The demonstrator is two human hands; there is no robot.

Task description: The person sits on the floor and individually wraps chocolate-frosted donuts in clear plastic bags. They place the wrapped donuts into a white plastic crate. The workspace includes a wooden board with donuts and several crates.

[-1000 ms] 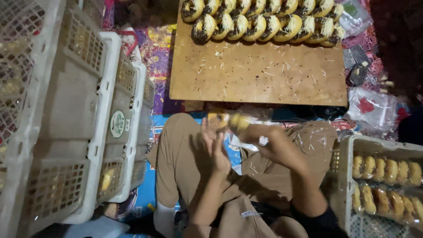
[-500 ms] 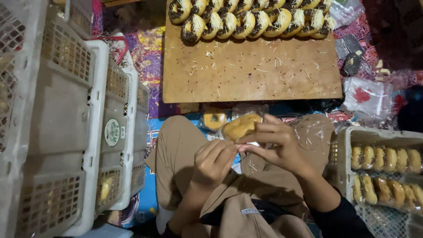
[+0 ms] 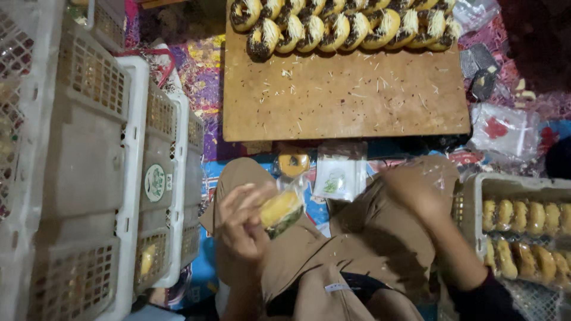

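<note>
Left hand (image 3: 241, 223) at lower centre-left pinching a bagged pastry (image 3: 281, 208), right hand (image 3: 416, 190) blurred, seemingly spread and empty, wooden board (image 3: 345, 101) of doughnuts (image 3: 339, 27) above, crate (image 3: 523, 232) at right

A row of chocolate-and-cheese topped doughnuts (image 3: 345, 27) lines the far edge of the wooden board (image 3: 345, 101). White plastic crates (image 3: 101, 178) stack at left; another crate (image 3: 517, 196) at right holds packed doughnuts (image 3: 529, 220)

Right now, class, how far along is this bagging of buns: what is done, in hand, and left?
Done: bagged buns fill the crate on the right. In hand: the left hand holds one bun in a clear bag, while the blurred right hand is empty. Left: a row of unwrapped buns on the wooden board, with empty bags nearby.
</note>
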